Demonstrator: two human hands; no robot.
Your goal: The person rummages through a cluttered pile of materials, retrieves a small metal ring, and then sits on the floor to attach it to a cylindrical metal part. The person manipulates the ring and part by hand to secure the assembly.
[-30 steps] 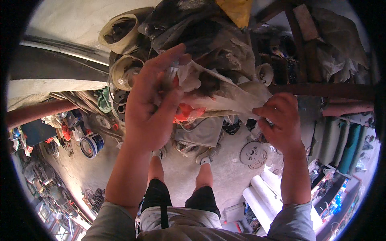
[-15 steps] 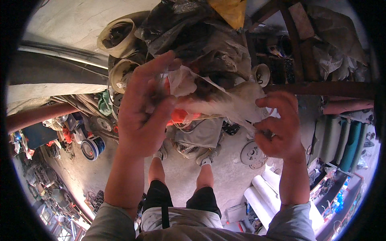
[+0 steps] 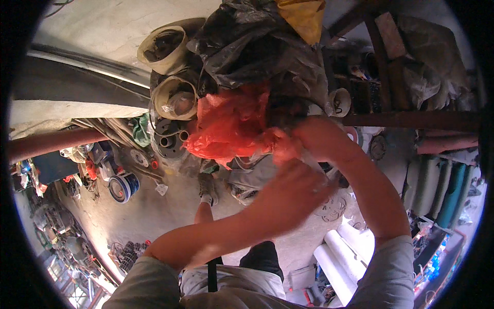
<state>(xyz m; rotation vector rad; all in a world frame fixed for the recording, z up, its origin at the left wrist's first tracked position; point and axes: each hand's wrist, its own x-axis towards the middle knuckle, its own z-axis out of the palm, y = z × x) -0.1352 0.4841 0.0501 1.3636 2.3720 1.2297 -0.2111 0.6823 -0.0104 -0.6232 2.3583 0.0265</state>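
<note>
Seemingly midway: red plastic bag point(image 3: 231, 123) already bunched beside the right hand point(image 3: 317, 136), handling unfinished, left hand point(image 3: 302, 186) blurred below; I can't tell either hand's grip

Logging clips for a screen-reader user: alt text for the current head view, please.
A person's left hand, blurred, and right hand are close together at the right end of a red plastic bag. Black plastic lies beyond it; a blue-and-white tub sits at left.

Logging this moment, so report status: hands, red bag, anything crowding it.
Left hand and right hand close together at red bag's right end, grips blurred. Bag crumpled. Black plastic bunched just beyond it.
</note>
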